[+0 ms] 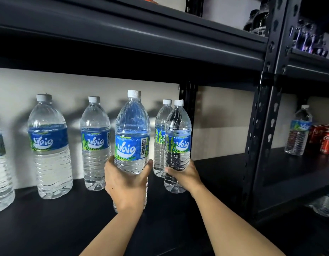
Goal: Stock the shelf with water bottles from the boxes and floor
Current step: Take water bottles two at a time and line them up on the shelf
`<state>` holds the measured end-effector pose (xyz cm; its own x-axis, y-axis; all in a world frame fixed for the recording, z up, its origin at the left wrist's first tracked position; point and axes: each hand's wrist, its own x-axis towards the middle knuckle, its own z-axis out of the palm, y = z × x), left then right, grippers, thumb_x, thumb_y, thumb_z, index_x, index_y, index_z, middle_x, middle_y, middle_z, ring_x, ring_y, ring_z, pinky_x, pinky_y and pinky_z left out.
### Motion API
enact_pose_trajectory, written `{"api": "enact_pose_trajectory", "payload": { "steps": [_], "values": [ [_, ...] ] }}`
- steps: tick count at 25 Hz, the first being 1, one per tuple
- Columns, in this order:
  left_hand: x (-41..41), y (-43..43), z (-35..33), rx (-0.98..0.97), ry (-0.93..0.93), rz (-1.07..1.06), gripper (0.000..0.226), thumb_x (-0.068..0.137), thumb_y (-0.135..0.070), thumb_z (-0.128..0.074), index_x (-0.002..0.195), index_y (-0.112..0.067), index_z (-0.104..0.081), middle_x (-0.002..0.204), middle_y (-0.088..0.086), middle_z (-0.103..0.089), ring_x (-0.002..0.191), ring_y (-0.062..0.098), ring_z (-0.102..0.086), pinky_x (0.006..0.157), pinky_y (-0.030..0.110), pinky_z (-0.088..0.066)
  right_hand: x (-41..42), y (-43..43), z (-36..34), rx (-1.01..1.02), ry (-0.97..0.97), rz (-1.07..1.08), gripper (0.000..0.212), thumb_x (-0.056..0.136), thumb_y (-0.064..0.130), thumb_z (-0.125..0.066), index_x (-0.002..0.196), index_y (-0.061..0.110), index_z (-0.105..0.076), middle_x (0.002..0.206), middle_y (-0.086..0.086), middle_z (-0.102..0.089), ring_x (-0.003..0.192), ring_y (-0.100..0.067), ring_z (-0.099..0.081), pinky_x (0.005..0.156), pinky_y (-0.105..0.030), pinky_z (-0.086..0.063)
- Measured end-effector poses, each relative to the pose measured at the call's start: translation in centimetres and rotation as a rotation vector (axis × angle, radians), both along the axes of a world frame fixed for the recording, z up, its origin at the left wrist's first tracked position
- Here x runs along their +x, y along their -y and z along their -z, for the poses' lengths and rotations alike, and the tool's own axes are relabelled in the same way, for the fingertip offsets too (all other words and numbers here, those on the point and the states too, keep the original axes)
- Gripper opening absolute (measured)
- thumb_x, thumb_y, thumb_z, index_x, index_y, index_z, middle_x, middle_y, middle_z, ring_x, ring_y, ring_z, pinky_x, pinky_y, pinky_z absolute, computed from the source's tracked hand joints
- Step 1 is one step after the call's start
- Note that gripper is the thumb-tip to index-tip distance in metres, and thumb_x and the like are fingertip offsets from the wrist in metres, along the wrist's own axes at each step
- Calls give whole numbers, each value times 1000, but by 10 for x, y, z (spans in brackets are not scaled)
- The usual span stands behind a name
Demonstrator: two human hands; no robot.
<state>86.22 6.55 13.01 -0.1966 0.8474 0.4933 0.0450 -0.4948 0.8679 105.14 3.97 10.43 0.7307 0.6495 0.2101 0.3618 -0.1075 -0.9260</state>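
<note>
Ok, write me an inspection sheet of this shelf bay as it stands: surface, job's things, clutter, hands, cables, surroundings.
Surface: matt black metal shelf board with a pale back panel behind it.
Job's things: clear plastic water bottles with blue labels and white caps. Four stand upright along the back, the leftmost cut off by the frame edge.
Clutter: nothing seen.
Hands: left hand grips the nearer bottle low on its body. Right hand grips the right bottle likewise. Cannot tell whether either is set down.
Cables: nothing seen.
Surroundings: black slotted upright post. The next bay holds a lone water bottle and red cola cans.
</note>
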Motion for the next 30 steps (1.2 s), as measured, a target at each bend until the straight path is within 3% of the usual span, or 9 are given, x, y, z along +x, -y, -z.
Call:
{"api": "enact_pose_trajectory", "payload": {
  "steps": [5,10,14,17,20,23,30],
  "values": [
    [3,-2,3,-1,-5,8,94,56,-50,-88,132,-12,-46,122,5,-57,120,25,-52,104,40,-41,7,-7,3,16,-41,-13,96,62,40,-91,140,15,-40,135,0,-54,125,-19,-53,99,-24,-39],
    [5,-3,5,-34,-17,4,98,55,-54,-87,133,-12,-46,123,5,-57,120,26,-53,103,42,-42,5,-8,6,30,-70,-30,116,48,53,-91,144,16,-35,139,-1,-54,128,-20,-51,110,-38,-41],
    [5,-2,6,-63,-25,4,97,53,-59,-86,130,-13,-47,119,4,-58,116,27,-55,99,46,-46,4,-3,7,-10,-77,-61,100,55,48,-91,135,19,-39,126,4,-60,118,-17,-58,104,-35,-46],
    [3,2,5,-60,-23,20,91,55,-52,-88,127,-14,-48,116,2,-57,115,24,-54,99,41,-44,5,10,20,-179,76,-82,86,56,50,-86,128,23,-48,120,9,-63,115,-14,-61,95,-28,-48],
    [4,4,5,-40,-30,22,91,56,-50,-88,128,-12,-47,119,4,-57,118,25,-52,100,40,-42,5,37,31,-512,376,-99,83,71,65,-64,140,23,-46,144,1,-48,136,-18,-43,110,-32,-36],
    [13,6,2,-46,-34,6,90,56,-51,-88,126,-10,-47,117,5,-57,115,27,-53,99,41,-43,3,54,40,-819,581,-115,90,91,72,-29,158,15,-12,165,-2,-4,152,-16,0,123,-38,-2],
    [36,1,-10,-71,-29,-48,91,59,-48,-88,129,-6,-47,120,6,-56,119,27,-51,100,42,-39,0,56,41,-833,655,-94,87,93,69,-23,158,14,-8,166,-1,-1,151,-13,4,122,-40,0]
  ]
}}
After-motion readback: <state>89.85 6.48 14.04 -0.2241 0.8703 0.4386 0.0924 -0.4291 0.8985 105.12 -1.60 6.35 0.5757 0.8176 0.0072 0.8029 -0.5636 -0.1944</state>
